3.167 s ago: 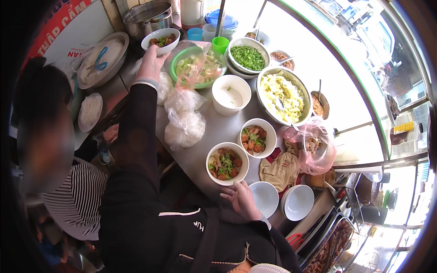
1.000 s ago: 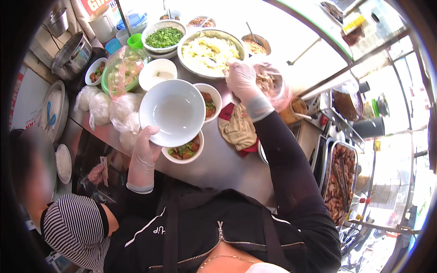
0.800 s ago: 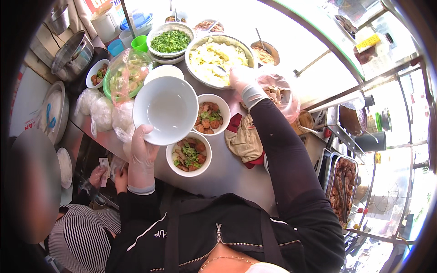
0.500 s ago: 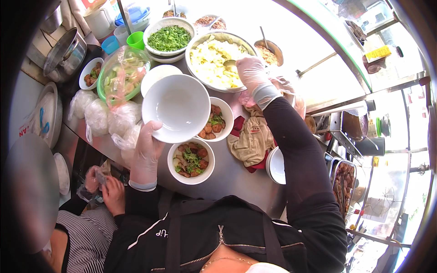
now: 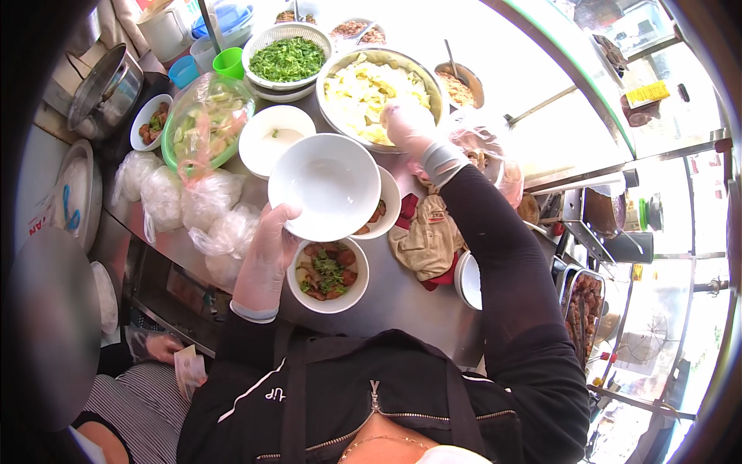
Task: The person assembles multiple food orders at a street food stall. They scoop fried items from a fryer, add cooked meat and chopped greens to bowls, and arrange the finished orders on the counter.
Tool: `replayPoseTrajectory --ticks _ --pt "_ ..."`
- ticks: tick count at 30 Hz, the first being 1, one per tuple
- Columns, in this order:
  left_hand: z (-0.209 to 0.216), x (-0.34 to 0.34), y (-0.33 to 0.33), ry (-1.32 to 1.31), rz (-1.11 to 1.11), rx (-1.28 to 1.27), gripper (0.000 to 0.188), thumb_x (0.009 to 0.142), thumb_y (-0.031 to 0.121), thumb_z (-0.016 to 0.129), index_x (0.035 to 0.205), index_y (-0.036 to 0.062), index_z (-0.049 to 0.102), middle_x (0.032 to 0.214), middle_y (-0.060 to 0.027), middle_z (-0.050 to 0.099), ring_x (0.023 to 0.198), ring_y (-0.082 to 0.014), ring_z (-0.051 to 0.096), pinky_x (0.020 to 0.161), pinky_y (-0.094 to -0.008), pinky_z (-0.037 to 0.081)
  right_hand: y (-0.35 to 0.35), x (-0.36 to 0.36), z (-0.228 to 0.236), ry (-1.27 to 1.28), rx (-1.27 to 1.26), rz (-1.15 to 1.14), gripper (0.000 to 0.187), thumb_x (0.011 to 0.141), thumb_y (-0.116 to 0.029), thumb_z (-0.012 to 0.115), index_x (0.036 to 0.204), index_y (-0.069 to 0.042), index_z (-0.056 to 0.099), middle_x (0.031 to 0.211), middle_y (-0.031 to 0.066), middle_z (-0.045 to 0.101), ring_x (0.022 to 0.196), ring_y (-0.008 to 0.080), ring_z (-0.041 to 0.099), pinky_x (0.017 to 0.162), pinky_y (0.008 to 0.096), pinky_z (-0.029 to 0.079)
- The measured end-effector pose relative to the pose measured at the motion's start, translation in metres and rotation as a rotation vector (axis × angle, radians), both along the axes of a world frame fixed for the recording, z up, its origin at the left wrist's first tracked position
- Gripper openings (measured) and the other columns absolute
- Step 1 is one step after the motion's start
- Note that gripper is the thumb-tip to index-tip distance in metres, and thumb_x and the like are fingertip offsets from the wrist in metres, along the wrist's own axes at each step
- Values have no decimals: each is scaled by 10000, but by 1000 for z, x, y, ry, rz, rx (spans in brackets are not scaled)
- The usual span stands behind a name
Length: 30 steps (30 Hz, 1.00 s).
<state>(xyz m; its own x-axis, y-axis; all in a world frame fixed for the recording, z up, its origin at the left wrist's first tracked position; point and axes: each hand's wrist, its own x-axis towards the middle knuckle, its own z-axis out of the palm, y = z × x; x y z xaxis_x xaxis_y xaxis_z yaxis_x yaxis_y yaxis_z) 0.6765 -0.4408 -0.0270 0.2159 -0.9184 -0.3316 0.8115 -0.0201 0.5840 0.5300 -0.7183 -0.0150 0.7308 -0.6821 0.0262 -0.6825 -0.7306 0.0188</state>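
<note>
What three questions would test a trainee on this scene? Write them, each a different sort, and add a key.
1. What does the left hand hold?
2. True or false: the right hand is at the metal bowl of chopped yellow food.
3. Fill in: the cup nearest the chopped greens is ____.

Key: 1. A white bowl. 2. True. 3. Green.

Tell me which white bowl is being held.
The empty white bowl in the left hand; no hand holds the others, including the meat-and-greens bowl nearest the person.
</note>
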Motion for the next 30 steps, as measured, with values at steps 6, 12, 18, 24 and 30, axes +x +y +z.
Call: replayPoseTrajectory --ticks 6,12,18,24,30 --pt "1 1 4 -36 23 28 617 835 77 543 1401 -68 343 1316 -202 522 1207 -304 578 1035 -440 506 -24 -5 -2 -77 303 -53 189 820 -164 628 916 -182 790 928 131 736 868 279 708 818 393 547" --pt "7 -1 -1 -89 -30 -16 591 866 127 559 1388 -63 357 1303 -190 535 1193 -282 588 1025 -426 516 -38 -11 -12 -210 544 -158 135 789 -162 724 894 -120 797 790 97 740 756 180 693 714 339 539" --pt "1 -1 -14 -177 -17 39 552 902 173 553 1383 -33 377 1287 -175 550 1163 -251 609 971 -404 551 -38 -17 1 -235 668 -231 143 808 -186 763 913 -94 793 691 45 711 662 115 640 662 290 512" --pt "12 -7 -34 -201 -1 33 540 922 169 529 1408 2 364 1272 -169 559 1117 -246 631 858 -389 591 -35 -28 25 -279 620 -263 160 831 -194 752 944 -86 788 707 38 709 651 117 631 645 296 504" --pt "15 -6 -46 -222 17 -2 559 914 195 546 1407 5 363 1279 -169 557 1119 -245 631 872 -388 589 -6 -49 58 -439 617 -195 155 853 -153 720 981 -89 779 783 68 730 684 136 651 676 298 520"
